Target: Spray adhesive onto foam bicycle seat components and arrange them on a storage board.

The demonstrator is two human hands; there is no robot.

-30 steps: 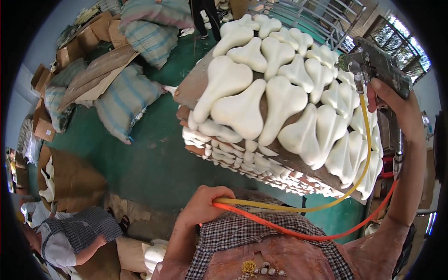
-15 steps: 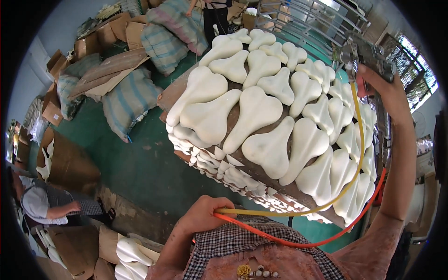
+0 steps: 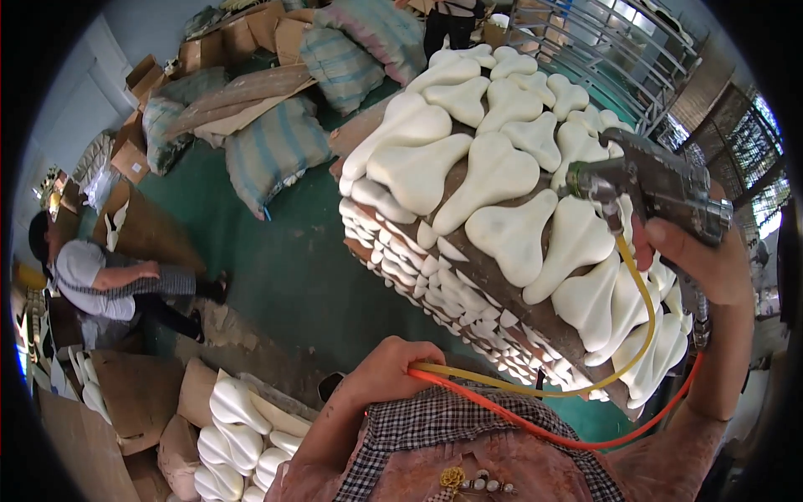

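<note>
My right hand (image 3: 707, 263) is wrapped around a dark spray gun (image 3: 673, 180), held over the right part of a stack. Its green-tipped nozzle points left, above the pads. A yellow hose (image 3: 646, 322) and an orange hose (image 3: 535, 424) loop from the gun side down across my front. My left hand (image 3: 393, 371) is closed around both hoses near my waist. White bicycle-saddle-shaped pads (image 3: 500, 180) lie close together on the brown top board (image 3: 514, 293) of the stack. Whether any spray leaves the nozzle, I cannot tell.
More pads show in layers (image 3: 452, 289) down the stack's side. White pads (image 3: 238, 448) fill a cardboard box at lower left. Another person (image 3: 109, 280) is at the left. Striped sacks (image 3: 276, 155) and cartons are at the back, with a metal rack (image 3: 602, 50) at far right.
My right hand has brought the spray gun from the stack's far right edge nearer and leftward over the pads. The person at left has come further into view. My left hand keeps the hoses.
</note>
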